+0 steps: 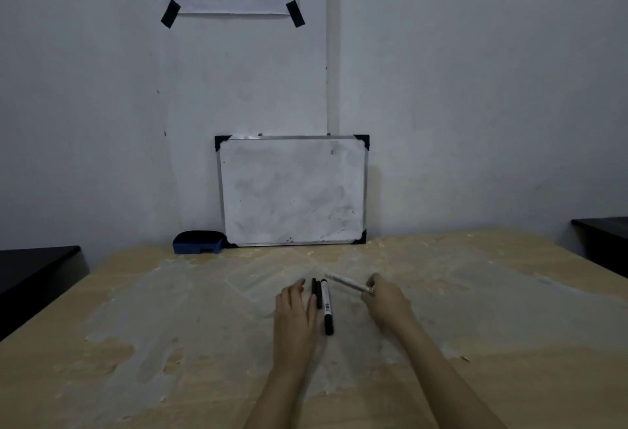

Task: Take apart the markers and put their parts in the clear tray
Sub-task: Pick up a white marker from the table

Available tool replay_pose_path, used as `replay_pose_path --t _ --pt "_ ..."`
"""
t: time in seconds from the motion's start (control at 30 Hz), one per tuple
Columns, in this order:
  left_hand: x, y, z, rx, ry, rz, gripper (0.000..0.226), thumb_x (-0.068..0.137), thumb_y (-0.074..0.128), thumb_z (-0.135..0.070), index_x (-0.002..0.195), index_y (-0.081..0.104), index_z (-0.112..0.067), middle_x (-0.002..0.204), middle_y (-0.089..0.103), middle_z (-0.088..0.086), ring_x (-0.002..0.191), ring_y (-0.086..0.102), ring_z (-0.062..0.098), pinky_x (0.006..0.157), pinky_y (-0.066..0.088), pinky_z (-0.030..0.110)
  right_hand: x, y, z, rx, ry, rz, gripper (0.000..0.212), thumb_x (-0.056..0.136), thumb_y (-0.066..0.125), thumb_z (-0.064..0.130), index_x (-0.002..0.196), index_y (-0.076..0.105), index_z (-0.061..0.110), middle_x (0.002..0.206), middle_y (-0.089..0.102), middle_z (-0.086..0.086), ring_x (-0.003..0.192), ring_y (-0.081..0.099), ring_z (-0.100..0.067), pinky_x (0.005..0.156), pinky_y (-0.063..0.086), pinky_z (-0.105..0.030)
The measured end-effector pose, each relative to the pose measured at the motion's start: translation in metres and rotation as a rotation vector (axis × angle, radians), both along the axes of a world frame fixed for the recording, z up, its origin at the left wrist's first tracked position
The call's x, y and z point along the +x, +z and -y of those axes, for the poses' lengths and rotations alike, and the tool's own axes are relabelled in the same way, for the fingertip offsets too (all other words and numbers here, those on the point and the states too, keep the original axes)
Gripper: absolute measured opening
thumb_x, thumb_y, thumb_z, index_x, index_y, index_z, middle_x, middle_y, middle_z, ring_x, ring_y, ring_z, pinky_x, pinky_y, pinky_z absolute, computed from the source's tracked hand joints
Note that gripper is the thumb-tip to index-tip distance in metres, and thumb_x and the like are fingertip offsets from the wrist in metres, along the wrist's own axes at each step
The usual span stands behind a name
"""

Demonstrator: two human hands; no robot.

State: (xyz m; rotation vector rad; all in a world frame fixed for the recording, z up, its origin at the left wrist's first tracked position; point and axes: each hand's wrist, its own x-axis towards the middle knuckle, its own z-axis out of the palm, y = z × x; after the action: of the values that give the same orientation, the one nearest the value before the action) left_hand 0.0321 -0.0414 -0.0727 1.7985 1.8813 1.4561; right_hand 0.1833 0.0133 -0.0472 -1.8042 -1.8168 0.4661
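While my left hand [296, 306] lies flat and released beside two markers [327, 306] at lower centre, my right hand [385, 297] pinches what looks like another marker [348, 283] above the faint clear tray [251, 279].

three white-barrelled markers: two on the table [328, 306] [316, 292], one held [346, 283]. one smudged whiteboard [292, 190], one blue eraser [197, 242], two hands [295, 306] [385, 299].

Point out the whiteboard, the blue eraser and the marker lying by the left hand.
whiteboard [292, 190]: head view, middle of its white face.
blue eraser [197, 243]: head view, front of its blue body.
marker [327, 303]: head view, its white labelled barrel.
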Motion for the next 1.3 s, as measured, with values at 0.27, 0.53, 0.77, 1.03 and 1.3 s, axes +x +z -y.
replay_pose_path --t 0.27,0.53,0.77,1.03,1.3 --pt "0.006 -0.004 -0.010 -0.003 -0.189 -0.021 0.034 0.097 0.044 -0.025 0.129 0.047 -0.016 0.123 0.052 0.002 0.115 0.051 0.018 0.091 0.041 0.023 0.017 -0.026 0.013 0.200 0.073 -0.157 0.053 0.092 0.045 0.044 0.040 0.042 0.031 0.049 0.049 0.001 0.083 0.047 -0.018 0.069 0.041 -0.036" --pt "0.003 0.001 -0.008 0.056 -0.248 -0.224 0.025 0.099 0.038 -0.023 0.113 0.054 -0.010 0.109 0.056 0.002 0.102 0.052 0.017 0.084 0.038 0.021 0.019 -0.026 0.005 0.103 0.052 -0.120 0.061 0.089 0.051 0.037 0.035 0.029 0.019 0.038 0.028 0.000 0.037 0.030 -0.014 0.043 0.019 -0.030" --pt "0.003 0.000 -0.010 -0.009 -0.261 0.034 0.031 0.099 0.034 -0.031 0.073 0.048 -0.022 0.069 0.052 -0.005 0.066 0.048 0.015 0.059 0.034 0.021 0.012 -0.019 0.014 0.406 -0.001 0.039 0.054 0.088 0.046 0.036 0.040 0.061 0.015 0.035 0.028 -0.002 0.045 0.035 -0.014 0.039 0.010 -0.022" --pt "-0.013 0.002 -0.010 -0.176 0.009 0.438 0.050 0.101 0.027 -0.024 0.055 0.042 -0.013 0.054 0.040 0.002 0.051 0.036 0.019 0.058 0.029 0.031 0.020 -0.021 0.012 0.743 -0.143 0.110 0.048 0.079 0.049 0.033 0.041 0.064 0.008 0.029 0.044 -0.007 0.044 0.049 -0.023 0.045 0.023 -0.018" --pt "-0.021 -0.008 -0.007 -0.258 0.075 -0.193 0.024 0.096 0.041 -0.029 0.097 0.050 -0.007 0.094 0.062 0.011 0.088 0.057 0.028 0.073 0.044 0.038 0.022 -0.022 0.012 0.593 -0.132 -0.059 0.039 0.087 0.052 0.032 0.074 0.077 0.005 0.041 0.021 0.014 0.067 0.041 -0.020 0.047 0.025 -0.026"
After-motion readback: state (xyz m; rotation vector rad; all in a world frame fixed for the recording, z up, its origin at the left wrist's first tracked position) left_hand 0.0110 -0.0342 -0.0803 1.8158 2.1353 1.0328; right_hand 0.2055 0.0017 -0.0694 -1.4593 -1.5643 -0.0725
